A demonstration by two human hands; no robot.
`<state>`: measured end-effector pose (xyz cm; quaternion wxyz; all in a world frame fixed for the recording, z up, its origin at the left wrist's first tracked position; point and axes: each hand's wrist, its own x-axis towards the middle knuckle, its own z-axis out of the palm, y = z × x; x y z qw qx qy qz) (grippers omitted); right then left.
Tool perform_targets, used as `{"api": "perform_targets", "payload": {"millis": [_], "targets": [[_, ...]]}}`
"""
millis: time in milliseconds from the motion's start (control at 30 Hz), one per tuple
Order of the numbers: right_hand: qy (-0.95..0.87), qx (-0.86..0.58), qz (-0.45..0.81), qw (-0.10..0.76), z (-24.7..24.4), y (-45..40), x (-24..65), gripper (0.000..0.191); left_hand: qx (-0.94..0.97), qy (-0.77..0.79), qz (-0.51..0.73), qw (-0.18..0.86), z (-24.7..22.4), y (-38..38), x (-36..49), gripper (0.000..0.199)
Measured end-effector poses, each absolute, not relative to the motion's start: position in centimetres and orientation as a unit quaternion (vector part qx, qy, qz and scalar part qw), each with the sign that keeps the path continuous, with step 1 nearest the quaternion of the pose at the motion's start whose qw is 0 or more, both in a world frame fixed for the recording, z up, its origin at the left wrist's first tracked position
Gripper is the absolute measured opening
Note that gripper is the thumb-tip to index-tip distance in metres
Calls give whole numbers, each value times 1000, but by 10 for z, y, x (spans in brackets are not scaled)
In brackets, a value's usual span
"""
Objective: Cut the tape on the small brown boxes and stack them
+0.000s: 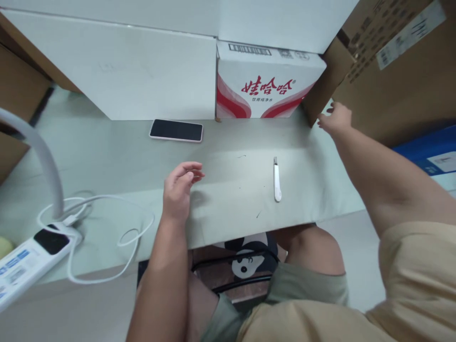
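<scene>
Over the left half of the pale table, my left hand (180,190) hovers with its fingers loosely curled and apart, holding nothing. A smartphone (176,130) with a dark screen lies beyond it. To the right of that hand, a white utility knife (277,180) rests on the table with a bit of blade showing at its far end. My right hand (335,118) reaches far right, fingers apart, beside the edge of a brown cardboard box (327,78). Whether the fingertips touch the cardboard I cannot tell.
White boxes (164,71) and a red-and-white water carton (263,90) stand along the back. A large brown carton (399,90) and a blue box (427,149) are on the right. At the left are a power strip (32,266), a white cable (107,280) and a lamp stem (48,164).
</scene>
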<state>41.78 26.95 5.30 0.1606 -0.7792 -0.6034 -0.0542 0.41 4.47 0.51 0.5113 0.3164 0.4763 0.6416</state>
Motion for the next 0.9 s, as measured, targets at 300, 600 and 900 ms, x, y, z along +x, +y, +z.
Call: {"api": "perform_targets", "payload": {"millis": [300,600,900], "targets": [[-645,-739,-28,193,80,202,371,34,300,444,680,501,13,33,-9,27],[-850,-466,125,212,69,167,159,26,220,431,746,457,20,9,-40,17],[-975,-146,52,159,107,99,-145,29,97,438,794,410,27,-13,-84,18]]}}
